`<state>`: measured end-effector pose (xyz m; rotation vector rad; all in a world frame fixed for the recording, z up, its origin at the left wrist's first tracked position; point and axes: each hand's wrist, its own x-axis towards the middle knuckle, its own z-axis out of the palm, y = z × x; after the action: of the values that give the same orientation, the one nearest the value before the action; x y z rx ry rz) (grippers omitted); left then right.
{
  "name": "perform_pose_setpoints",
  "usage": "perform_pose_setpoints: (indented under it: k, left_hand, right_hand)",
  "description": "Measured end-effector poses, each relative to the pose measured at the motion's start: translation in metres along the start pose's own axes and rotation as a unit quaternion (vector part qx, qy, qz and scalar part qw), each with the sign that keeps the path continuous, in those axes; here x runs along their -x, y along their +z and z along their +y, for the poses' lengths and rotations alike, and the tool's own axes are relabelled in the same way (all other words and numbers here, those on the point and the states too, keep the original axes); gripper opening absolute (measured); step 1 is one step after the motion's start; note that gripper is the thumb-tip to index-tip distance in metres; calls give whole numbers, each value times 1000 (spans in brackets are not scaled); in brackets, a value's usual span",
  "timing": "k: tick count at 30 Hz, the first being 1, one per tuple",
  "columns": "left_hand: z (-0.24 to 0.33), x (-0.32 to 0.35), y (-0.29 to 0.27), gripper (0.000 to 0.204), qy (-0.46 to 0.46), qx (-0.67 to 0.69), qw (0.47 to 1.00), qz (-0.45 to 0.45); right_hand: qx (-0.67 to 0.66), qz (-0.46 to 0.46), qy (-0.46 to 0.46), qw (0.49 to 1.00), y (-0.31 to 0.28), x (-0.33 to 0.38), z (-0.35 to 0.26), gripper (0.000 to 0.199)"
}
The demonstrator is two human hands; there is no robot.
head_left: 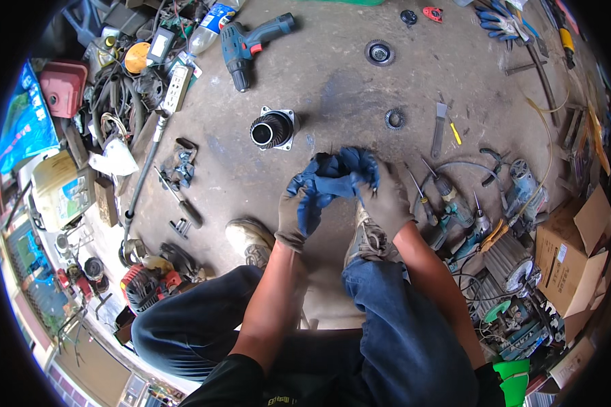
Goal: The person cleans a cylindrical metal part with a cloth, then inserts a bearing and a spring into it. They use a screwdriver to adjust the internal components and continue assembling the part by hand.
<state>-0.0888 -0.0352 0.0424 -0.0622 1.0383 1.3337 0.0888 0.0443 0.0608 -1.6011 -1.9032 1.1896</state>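
1. Two gloved hands work in front of the seated person's knees: the left hand (293, 216) and the right hand (385, 202), both in grey-brown gloves.
2. One crumpled blue cloth (336, 178) sits between them, held above the floor just ahead of the shoes. The left grip is clenched on its lower left fold; the right grip grasps its right edge, fingers closed on the fabric.
3. One dark cylindrical motor housing (273, 129) with a pale square flange lies on the floor just beyond the cloth, its open end facing up.
4. Two small round toothed parts lie farther out: one gear (394, 119) to the right of the housing, one larger disc (379, 52) beyond it.
5. One blue cordless drill (246, 42) lies at the upper left.
6. Two screwdrivers (421, 193) lie just right of the right hand, near a cluster of blue-green power tools (465, 220).
7. One pair of blue gloves (499, 20) lies at the far top right.
8. Two worn shoes (250, 239) rest on the floor below the hands.
9. The surface is a stained grey concrete floor (332, 95), ringed by clutter: cables and boxes on the left, cardboard boxes (567, 254) on the right.
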Motion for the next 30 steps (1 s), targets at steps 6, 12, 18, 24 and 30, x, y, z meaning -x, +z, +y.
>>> perform_pose_setpoints:
  k: [6,12,18,24,30]
  left_hand:
    - [-32,10,6,30,-8,-42,999,-8]
    - [-43,7,3,20,40,-229,970,77]
    - [-42,3,12,13,-28,-34,998,50]
    - [-13,-6,-8,28,-22,-34,999,17]
    - [-10,7,27,36,-107,128,984,-66]
  right_hand:
    - [-139,-68,-37,987,34,7,13,38]
    - [103,-57,-9,993,29,8,4,23]
    - [-118,-78,98,985,16,8,-6,17]
    - [-146,-86,-142,975,20,20,0,37]
    - [-352,-163,49,921,23,19,4,22]
